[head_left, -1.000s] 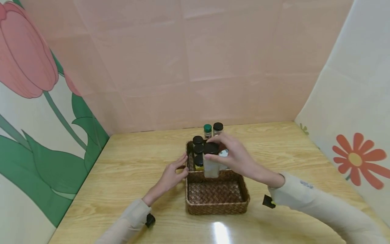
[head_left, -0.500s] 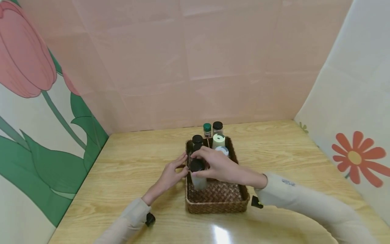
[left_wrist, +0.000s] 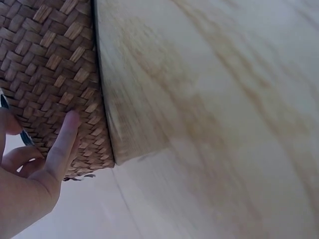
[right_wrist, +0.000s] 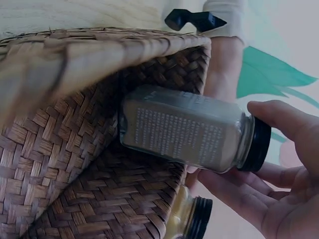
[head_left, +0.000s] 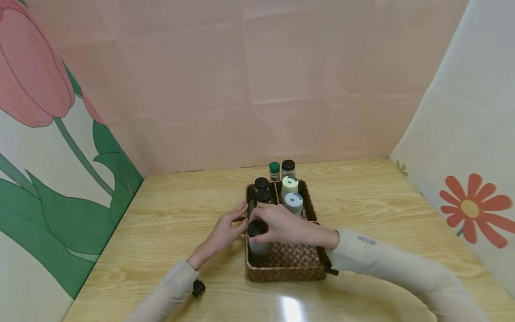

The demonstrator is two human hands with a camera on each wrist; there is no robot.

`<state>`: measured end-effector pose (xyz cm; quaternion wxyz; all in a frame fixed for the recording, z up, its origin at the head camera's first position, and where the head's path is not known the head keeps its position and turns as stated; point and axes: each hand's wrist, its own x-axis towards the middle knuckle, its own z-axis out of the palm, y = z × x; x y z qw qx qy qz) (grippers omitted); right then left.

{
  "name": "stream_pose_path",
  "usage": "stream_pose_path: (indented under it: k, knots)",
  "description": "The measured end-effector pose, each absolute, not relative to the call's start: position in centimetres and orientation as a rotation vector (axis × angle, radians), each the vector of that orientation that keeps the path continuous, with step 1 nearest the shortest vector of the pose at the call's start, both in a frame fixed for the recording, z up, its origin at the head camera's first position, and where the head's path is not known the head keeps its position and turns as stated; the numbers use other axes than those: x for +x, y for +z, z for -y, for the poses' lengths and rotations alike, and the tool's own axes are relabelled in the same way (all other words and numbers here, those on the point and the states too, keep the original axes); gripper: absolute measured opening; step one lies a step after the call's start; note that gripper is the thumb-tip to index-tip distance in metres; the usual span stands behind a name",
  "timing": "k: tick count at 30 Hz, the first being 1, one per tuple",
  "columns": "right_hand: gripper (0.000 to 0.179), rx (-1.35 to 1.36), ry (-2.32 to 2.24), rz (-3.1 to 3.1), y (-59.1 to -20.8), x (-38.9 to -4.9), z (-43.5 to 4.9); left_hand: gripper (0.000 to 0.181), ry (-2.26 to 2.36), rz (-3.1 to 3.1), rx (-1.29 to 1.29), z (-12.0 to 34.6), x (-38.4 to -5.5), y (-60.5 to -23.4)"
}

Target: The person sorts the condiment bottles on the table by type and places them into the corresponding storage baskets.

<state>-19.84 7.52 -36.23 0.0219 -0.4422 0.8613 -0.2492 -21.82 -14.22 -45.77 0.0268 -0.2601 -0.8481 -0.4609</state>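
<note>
Two pale sleeves (head_left: 390, 257) are reaching in over the table (head_left: 189, 197), a black clip (head_left: 198, 288) showing at the left wrist. The basket (head_left: 287, 274) is sitting between them, its front compartment nearest. The jar (right_wrist: 179, 132) is standing inside that compartment, close to its left wall; whether its base is touching the floor, I cannot tell. The right hand (head_left: 287, 225) is pinching the jar at its black lid (right_wrist: 258, 144), thumb on one side and fingers on the other. The left hand (head_left: 222, 231) is spreading thumb and fingers against the basket's outer left side, one straight finger pressing the weave. Beyond the divider, a yellow jar (right_wrist: 178, 216) and two black-topped jars (head_left: 263, 189) are filling the left rear compartment; a cream-topped jar (head_left: 289, 184) and a white-topped jar (head_left: 293, 203) are standing in the right one. Behind the basket, a green-topped jar (head_left: 274, 170) and another dark-lidded jar (head_left: 288, 168) are showing. A pink wall (head_left: 257, 80) is closing the back.
</note>
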Motion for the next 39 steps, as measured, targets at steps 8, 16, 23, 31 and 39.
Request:
stream_pose_path:
  k: [8,16,23,31,39]
  knots:
    - [0.042,-1.353,-0.694,-2.653,-36.5,-19.8,-7.2,0.053,-1.397,2.637,-0.822,14.3,-21.8,-45.5]
    - [0.038,-1.332,-0.593,-2.645,-37.1,-19.8,-6.8,0.054,-1.415,2.654,-0.794,14.2,-21.7,-45.5]
    - [0.041,-1.307,-0.526,-2.629,-37.3,-19.7,-6.6,0.053,-1.452,2.631,-0.816,14.2,-21.7,-45.4]
    - [0.046,-1.283,-0.495,-2.595,-36.7,-19.4,-6.9,0.052,-1.45,2.624,-0.824,14.2,-21.6,-45.4]
    - [0.05,-1.315,-0.508,-2.578,-36.3,-19.3,-7.3,0.052,-1.389,2.631,-0.815,14.1,-21.6,-45.4]
